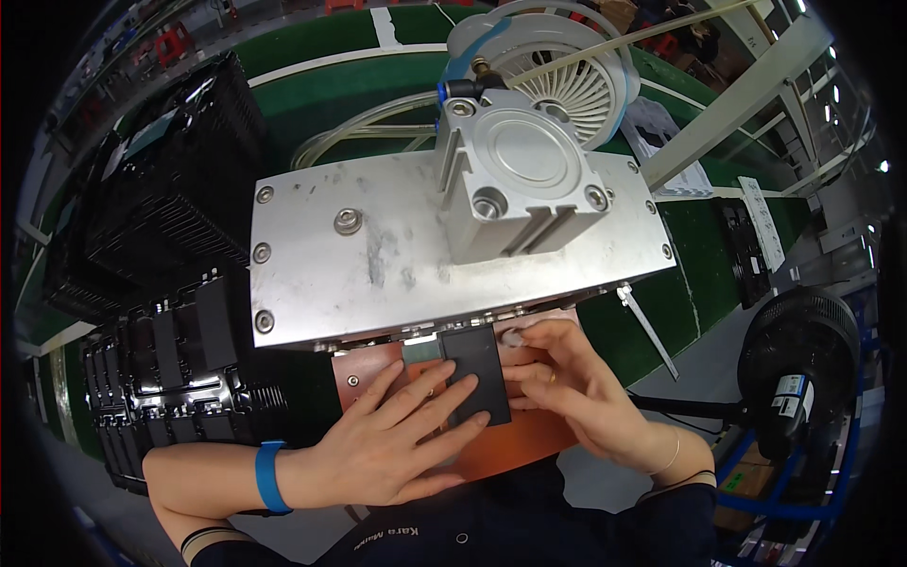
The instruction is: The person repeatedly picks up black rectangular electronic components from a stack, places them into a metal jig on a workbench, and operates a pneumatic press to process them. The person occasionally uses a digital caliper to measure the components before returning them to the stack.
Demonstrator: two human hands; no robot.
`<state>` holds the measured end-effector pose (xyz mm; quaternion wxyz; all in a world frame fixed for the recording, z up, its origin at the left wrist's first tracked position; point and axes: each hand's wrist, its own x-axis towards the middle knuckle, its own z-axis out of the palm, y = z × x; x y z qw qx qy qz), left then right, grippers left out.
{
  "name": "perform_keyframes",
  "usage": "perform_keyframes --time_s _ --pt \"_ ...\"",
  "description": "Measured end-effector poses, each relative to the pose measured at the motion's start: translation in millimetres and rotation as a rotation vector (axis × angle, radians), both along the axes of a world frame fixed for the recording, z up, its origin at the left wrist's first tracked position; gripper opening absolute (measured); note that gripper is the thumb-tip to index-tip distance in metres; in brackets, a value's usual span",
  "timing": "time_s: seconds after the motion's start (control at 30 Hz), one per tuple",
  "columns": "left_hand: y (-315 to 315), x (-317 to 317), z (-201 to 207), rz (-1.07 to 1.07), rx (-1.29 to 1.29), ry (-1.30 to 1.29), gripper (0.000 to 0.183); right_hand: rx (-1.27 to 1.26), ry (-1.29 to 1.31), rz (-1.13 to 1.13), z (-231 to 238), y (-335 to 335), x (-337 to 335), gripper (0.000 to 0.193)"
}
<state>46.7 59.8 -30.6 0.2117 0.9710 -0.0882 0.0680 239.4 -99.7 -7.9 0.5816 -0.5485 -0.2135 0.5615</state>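
My left hand [392,439] lies flat with its fingers spread. Several of its fingertips rest on a flat black rectangular block [479,354] standing out from under the front of a metal press fixture [378,255]. Below the block is a copper-orange plate [515,444] with a screw at its left part. My right hand [586,397] is curled at the block's right side, thumb and fingers drawn together. By its index fingertip shows a small whitish piece [512,337]; what the fingers pinch is too small to name.
On top of the fixture stands a square pneumatic cylinder [520,170] with hoses. Behind it is a white fan [567,80]. Black ribbed plastic cases [170,180] are stacked at the left, with more black trays [189,369] nearer. A black round-headed device [794,359] stands at the right.
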Motion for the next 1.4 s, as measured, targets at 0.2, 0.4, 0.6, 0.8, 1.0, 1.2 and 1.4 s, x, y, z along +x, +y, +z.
perform_keyframes --time_s 0.2,0.4,0.6,0.8,1.0,1.2,1.4 --pt "4 -5 4 0.098 -0.189 -0.229 0.039 -0.055 -0.202 0.062 -6 7 8 0.036" --pt "-1 1 28 0.409 -1.122 0.187 0.028 0.152 -0.130 0.034 -10 -2 -26 0.032" --pt "22 -60 32 0.641 -1.183 0.003 0.015 0.369 -0.601 0.286 4 35 -54 0.021" --pt "128 -182 29 1.220 -0.617 -0.529 0.018 0.880 -1.700 0.514 7 109 -85 0.028" --pt "163 -222 -25 1.370 -0.114 -0.352 0.031 0.932 -2.310 0.362 -34 209 -126 0.044" --pt "142 -209 -13 1.267 0.408 -0.290 0.036 1.011 -2.417 0.419 -44 223 -128 0.031" --pt "149 -207 -21 1.184 0.380 -0.087 0.037 1.141 -2.221 0.326 -6 154 -112 0.025"
